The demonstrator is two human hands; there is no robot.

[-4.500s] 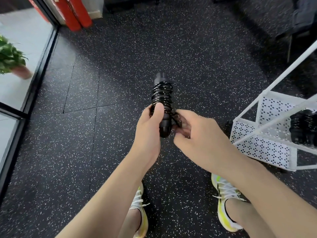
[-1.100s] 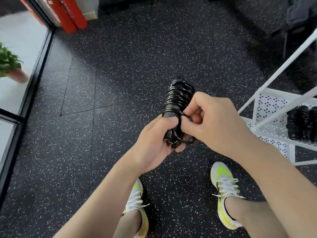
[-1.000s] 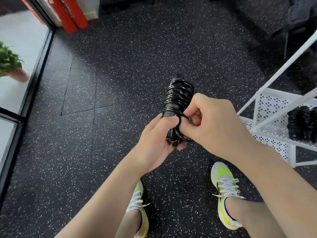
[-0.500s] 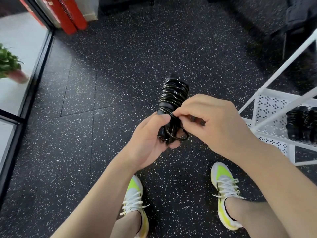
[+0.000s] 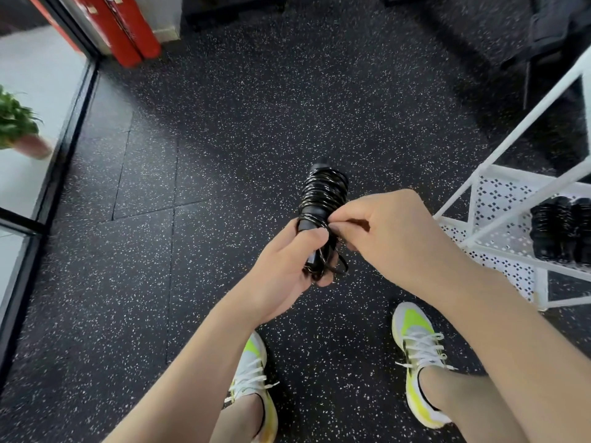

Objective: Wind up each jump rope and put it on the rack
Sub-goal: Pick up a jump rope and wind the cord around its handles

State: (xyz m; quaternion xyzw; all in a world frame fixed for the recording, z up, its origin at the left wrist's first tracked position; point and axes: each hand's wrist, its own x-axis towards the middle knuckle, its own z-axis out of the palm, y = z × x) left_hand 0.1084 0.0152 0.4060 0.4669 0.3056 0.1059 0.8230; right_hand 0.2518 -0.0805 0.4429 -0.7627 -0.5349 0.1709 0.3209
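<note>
The jump rope (image 5: 323, 199) was held above the speckled floor (image 5: 224, 139), in front of the person and well apart from the white rack (image 5: 499, 199) at the right. Its cord was wound in close turns around the black handles, covering the upper part of the bundle. Near the lower end a few loose loops hung out below the coils.

The left hand (image 5: 287, 266) was closed around the lower part of the bundle, thumb pressed across the front. The right hand (image 5: 387, 238) had its fingers curled, with thumb and forefinger pinching the cord just beside the left thumb; exactly which strand it held could not be made out.

Assessment: winding of this rope appeared nearly complete, and only the loose end seemed left to tuck or secure. Placement on the rack was not yet done. Dark coiled bundles (image 5: 563, 231), apparently ropes already wound, lay on the rack's perforated shelf. No unwound ropes were visible on the floor; whether more remained could not be told.
</note>
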